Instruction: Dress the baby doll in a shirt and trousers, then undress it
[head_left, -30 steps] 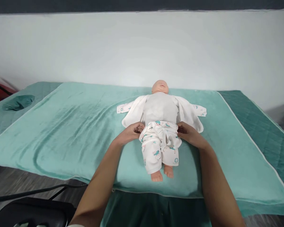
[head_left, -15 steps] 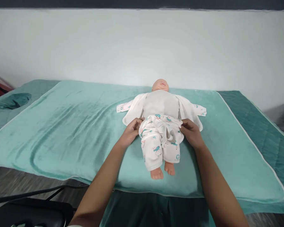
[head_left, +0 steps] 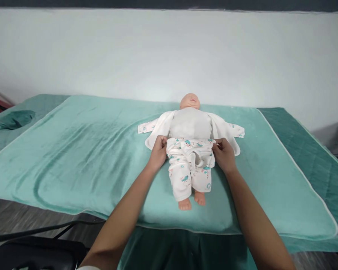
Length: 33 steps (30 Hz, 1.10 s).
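Note:
A baby doll [head_left: 190, 100] lies on its back, head towards the wall and bare feet towards me. Printed white baby pants [head_left: 183, 176] cover its legs and reach up to the waist, with folds bunched at the crotch. My left hand [head_left: 159, 152] pinches the waistband at the left side. On the opposite side my right hand [head_left: 224, 153] grips the waistband's right edge between thumb and fingers. The waistband is stretched nearly straight between both hands. A white baby jacket [head_left: 161, 129] hangs open around the torso, its printed sleeves spread outwards.
A light green cover [head_left: 81, 157] lies over a darker green padded massage bed [head_left: 312, 150], which has a face hole [head_left: 14, 119] at the left end. Behind it rises a white wall [head_left: 169, 52]. A black chair [head_left: 36, 251] stands at the lower left.
Both hands have moved slightly up towards the doll's torso, drawing the waistband straighter. The trouser legs and feet have shifted a little upwards in view.

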Tool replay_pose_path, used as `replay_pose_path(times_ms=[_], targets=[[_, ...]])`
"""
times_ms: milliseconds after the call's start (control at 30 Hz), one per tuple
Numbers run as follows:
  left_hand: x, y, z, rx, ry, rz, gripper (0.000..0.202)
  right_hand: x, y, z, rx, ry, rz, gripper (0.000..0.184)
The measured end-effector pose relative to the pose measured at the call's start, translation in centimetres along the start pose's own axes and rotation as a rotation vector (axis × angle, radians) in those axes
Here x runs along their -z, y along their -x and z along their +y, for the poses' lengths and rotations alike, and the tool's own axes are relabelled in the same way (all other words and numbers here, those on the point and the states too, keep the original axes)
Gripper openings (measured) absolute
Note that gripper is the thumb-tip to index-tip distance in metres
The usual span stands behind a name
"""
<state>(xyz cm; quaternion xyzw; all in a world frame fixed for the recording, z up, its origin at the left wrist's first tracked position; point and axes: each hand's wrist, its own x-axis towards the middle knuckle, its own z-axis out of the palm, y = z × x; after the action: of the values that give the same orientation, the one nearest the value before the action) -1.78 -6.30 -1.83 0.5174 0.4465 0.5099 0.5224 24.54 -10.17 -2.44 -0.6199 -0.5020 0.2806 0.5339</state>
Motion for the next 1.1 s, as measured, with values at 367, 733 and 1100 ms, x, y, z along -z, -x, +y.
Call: replay_pose_path(times_ms=[367, 733, 1100], targets=[[-0.7, -2.1, -1.1, -0.193, -0.227, 0.189, 0.008, -0.3, -0.1, -0.3, 0.114, 0.013, -0.084, 0.02], [0.3, -2.1, 0.4, -0.349, -0.158, -0.041, 0.012, 0.1, -0.9, -0.6, 0.396, -0.108, -0.199, 0.018], [0.5, -5.3, 0.5, -0.244, -0.102, -0.229, 0.018, 0.0, -3.7, -2.5, 0.485, 0.143, -0.372, 0.023]])
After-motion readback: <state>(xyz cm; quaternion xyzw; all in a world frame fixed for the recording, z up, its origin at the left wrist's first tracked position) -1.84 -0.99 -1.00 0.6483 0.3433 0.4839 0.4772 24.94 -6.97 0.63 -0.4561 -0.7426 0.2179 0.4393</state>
